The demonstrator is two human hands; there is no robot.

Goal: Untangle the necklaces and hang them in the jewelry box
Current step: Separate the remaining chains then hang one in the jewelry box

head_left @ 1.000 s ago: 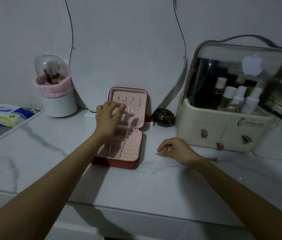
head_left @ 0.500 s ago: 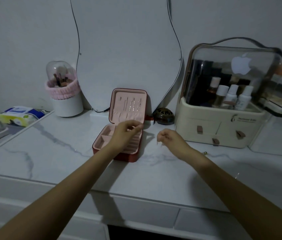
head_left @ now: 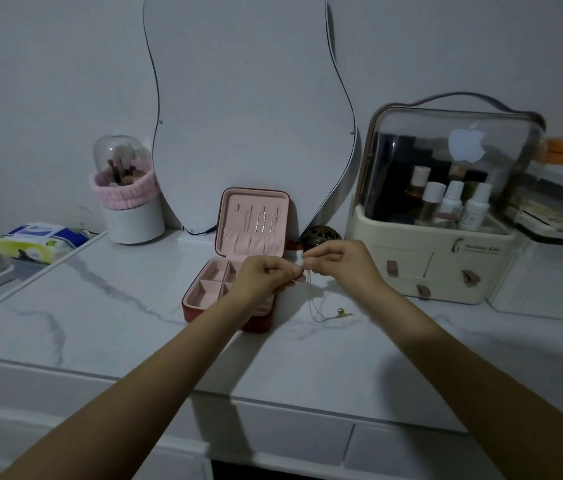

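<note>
Just above the bench (head_left: 65, 306), right of the open jewelry box (head_left: 238, 271), I hold a thin gold necklace (head_left: 311, 303) pinched between both hands: my left hand (head_left: 266, 275) has its fingers curled with the thumb and forefinger clamped on the chain, and my right hand (head_left: 339, 261) pinches it just beside, fingertips almost touching. From that pinch the chain hangs down in fine strands to the marble, where a small gold bead (head_left: 341, 310) and the loose end lie. Other chains already hang on the hooks in the box's upright lid (I cannot tell how many, they are so faint in this light). I judge I am working at the clasp or a knot near the top, though it is too small to see. Trouble could come from pulling my hands apart too hard, which would tighten any knot or snap so fine a chain; the dangling strands could also twist round each other, or the bead end could drag and catch on the box's edge when I lift toward the lid.
</note>
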